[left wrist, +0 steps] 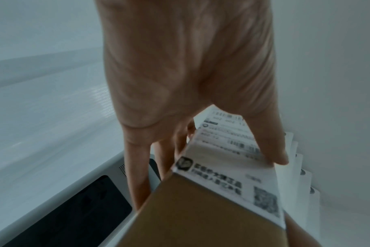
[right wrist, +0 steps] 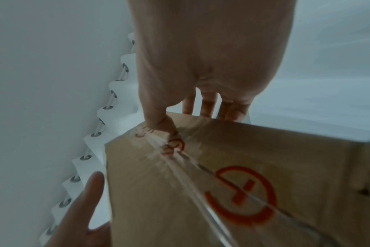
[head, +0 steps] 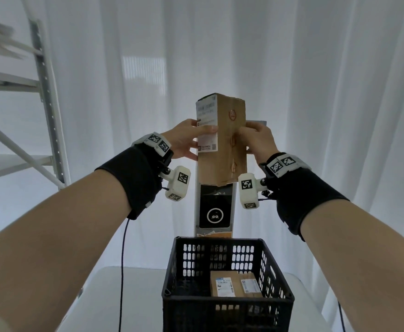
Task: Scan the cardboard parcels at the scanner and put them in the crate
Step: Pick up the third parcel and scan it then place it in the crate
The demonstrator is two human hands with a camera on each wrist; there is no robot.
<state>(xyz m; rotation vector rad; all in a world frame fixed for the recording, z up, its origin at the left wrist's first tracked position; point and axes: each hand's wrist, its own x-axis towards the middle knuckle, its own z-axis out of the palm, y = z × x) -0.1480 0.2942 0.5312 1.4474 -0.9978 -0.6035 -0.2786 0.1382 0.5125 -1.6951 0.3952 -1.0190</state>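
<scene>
1 parcel point(head: 229, 140) in both hands, 2 parcels point(head: 235, 283) in crate point(head: 227, 305), 1 scanner point(head: 215, 209)

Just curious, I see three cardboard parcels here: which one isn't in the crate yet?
The tall cardboard parcel, gripped upright by the left hand and right hand; the other two parcels lie flat inside the black crate.

Tall labelled cardboard parcel point(head: 229, 142) upright before scanner point(head: 215, 207), above crate point(head: 227, 300)
</scene>
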